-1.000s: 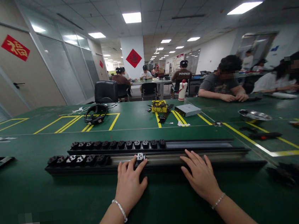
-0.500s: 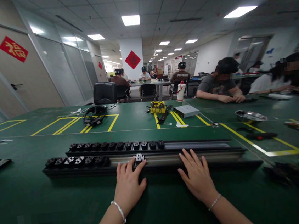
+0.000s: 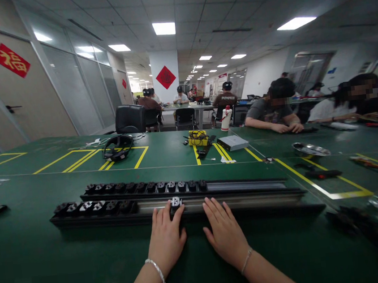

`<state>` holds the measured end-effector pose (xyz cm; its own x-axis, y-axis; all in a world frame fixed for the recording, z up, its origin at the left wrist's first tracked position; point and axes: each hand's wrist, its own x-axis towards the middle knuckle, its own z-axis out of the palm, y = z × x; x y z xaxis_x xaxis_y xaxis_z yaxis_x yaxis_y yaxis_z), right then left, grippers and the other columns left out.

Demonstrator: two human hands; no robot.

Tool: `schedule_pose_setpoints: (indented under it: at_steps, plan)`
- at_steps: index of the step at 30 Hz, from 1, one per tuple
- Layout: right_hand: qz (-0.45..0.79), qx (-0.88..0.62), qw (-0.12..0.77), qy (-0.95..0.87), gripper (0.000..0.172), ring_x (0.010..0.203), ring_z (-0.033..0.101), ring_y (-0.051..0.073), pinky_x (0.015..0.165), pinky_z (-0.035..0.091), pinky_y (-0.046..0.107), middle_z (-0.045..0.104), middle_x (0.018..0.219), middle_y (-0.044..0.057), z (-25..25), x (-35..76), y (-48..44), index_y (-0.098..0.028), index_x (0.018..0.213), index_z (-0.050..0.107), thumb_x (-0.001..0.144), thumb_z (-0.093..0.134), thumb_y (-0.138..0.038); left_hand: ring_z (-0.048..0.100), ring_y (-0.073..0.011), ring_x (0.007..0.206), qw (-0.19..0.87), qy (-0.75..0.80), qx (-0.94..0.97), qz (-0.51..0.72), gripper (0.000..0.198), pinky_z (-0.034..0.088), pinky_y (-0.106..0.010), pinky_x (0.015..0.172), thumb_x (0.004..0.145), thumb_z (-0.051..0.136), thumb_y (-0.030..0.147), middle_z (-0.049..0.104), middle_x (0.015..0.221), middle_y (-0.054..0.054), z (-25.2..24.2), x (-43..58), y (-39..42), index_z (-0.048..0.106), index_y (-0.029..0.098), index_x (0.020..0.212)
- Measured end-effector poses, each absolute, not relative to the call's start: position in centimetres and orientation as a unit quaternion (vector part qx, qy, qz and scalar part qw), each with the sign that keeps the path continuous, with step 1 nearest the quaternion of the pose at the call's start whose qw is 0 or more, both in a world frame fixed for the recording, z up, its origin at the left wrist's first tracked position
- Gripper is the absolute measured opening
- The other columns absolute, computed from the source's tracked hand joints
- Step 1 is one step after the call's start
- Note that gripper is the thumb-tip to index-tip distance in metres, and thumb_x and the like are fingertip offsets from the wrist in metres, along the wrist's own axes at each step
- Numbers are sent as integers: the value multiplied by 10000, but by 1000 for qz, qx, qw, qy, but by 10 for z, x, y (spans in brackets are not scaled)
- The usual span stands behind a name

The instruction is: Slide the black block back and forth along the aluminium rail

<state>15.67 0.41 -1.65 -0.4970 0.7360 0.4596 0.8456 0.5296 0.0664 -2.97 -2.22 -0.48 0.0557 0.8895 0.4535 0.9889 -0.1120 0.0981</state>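
On the long black-edged metal rail, our left hand straddles a small silver-topped black block, grip unclear; our right hand lies flat, apart. We judge the block light, rigid, best pinched by its sides.

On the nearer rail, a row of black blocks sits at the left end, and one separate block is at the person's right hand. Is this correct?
Not quite: the separate block is at the left hand, as the head view shows. The row of black blocks does sit at the left end of the nearer rail.
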Motion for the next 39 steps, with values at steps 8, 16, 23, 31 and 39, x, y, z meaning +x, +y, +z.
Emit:
schedule_pose_setpoints:
  at_steps: [8,16,23,31,39]
  plan:
    - [-100,-466,207,-855,530,1280,248,207,1055,97,432,321,1400,6,-16,125,6,-288,1305,364,783,440,-234,401,-255,1155,137,-659,-710,-210,499,183,-491,1032,717,518,240,435,1292,-90,-10,-24,-22,471,310,1209]
    - [-82,-465,205,-857,571,1281,239,187,1062,65,422,343,1387,-24,-12,128,3,-327,1325,313,777,435,-222,410,-259,1147,133,-661,-708,-210,502,172,-507,1033,711,515,231,422,1306,-90,-12,-20,-22,473,322,1203]
    - [-82,-456,190,-865,600,1320,141,200,1062,1,465,227,1438,2,-15,125,2,-241,1373,228,794,387,-233,378,-269,1190,146,-654,-712,-209,545,236,-466,1025,690,517,185,393,1322,-120,-15,-18,-20,454,262,1226]
    - [-92,-470,169,-861,628,1338,29,206,1059,-26,487,125,1456,37,-15,121,-3,-166,1391,151,803,356,-255,369,-270,1193,146,-651,-712,-217,543,203,-472,1034,688,538,242,426,1302,-118,-11,-13,-22,459,257,1225]
    - [-110,-493,158,-848,596,1336,-2,235,1069,18,465,56,1459,64,-24,116,-7,-118,1386,163,826,324,-244,349,-279,1198,147,-648,-716,-214,556,196,-487,1030,680,550,260,403,1319,-100,-12,-13,-22,461,271,1228]
